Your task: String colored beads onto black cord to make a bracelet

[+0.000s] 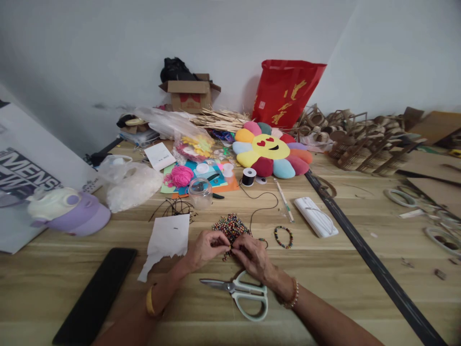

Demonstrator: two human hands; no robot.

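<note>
Left hand point(206, 249) and right hand point(255, 255) pinched narrow, held bits too tiny to name
Beside the right hand, black cord point(268, 193) carries a short beaded run point(262, 240), seemingly just begun; many loose beads point(230, 226) lie beyond the fingertips, unstrung; farther right on the desk point(306, 283), one beaded ring point(287, 246) looks complete.

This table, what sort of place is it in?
Probably a craft workshop: there are beads, scissors and pink yarn.

One scissors point(230, 287), one jar point(200, 193), one cap point(77, 214), one flower cushion point(270, 146); beads point(230, 225) too many to count.
</note>
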